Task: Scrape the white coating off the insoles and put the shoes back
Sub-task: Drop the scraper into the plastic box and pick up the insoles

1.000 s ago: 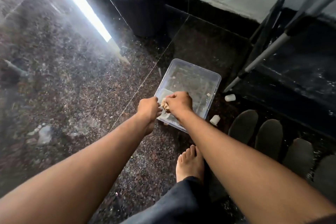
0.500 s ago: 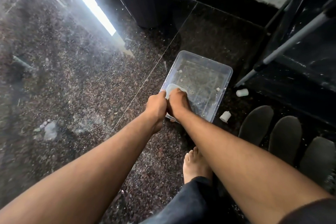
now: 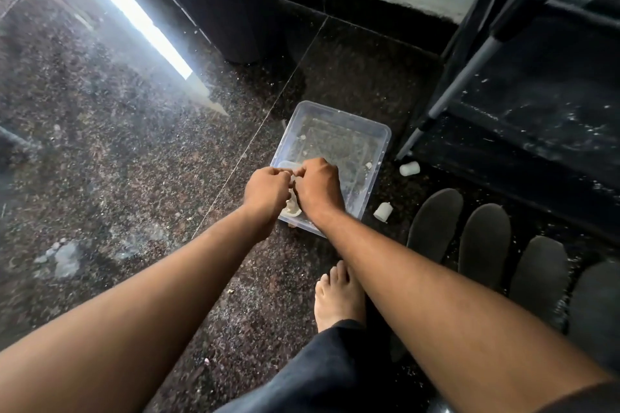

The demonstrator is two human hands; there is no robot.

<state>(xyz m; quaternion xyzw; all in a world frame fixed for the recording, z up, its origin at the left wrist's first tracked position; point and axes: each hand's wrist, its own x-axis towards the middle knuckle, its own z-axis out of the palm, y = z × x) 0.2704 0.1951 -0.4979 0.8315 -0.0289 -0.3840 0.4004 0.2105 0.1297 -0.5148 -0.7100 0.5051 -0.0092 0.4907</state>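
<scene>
Left hand (image 3: 266, 193), right hand (image 3: 318, 189): fingers curled, pinching whitish lump (image 3: 291, 206) over tub (image 3: 379, 157).

The floor (image 3: 100, 151) is speckled brown-black granite. The bin (image 3: 231, 7) is black, the tub (image 3: 375, 157) clear, the four insoles (image 3: 434, 221) dark grey, the lumps (image 3: 409, 168) white.

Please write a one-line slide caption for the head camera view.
Both hands, left hand and right hand, work a whitish lump over a clear plastic tub beside four dark insoles.

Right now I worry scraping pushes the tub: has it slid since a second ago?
No: the tub keeps its gap to the white lump beside it.
</scene>
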